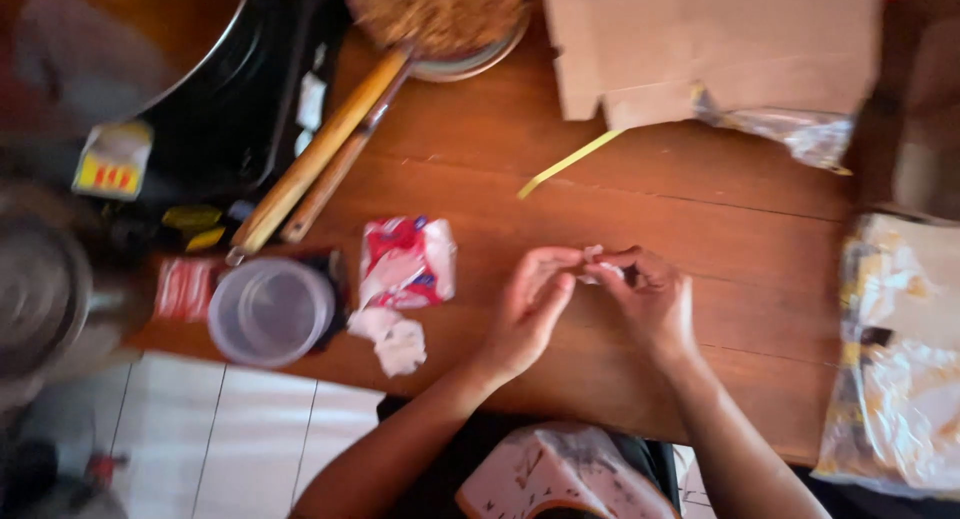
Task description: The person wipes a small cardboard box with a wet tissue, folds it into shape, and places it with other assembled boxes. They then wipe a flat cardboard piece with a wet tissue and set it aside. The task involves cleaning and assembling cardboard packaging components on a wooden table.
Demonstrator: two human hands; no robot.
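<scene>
Over a wooden table [700,229], my left hand [530,309] and my right hand [650,299] meet at the fingertips. Between them they pinch a small pale wrapper or scrap [597,269]; blur hides what it is. A torn red, white and blue packet [405,262] lies to the left of my left hand. Crumpled white paper [395,341] sits just below that packet.
A clear plastic cup [270,311] stands at the table's left edge. Wooden handles [315,159] lead up to a pan of brown food [440,14]. Flat cardboard [700,39], a yellow strip [570,162] and clear plastic bags [900,349] lie around. White floor tiles [220,439] show below.
</scene>
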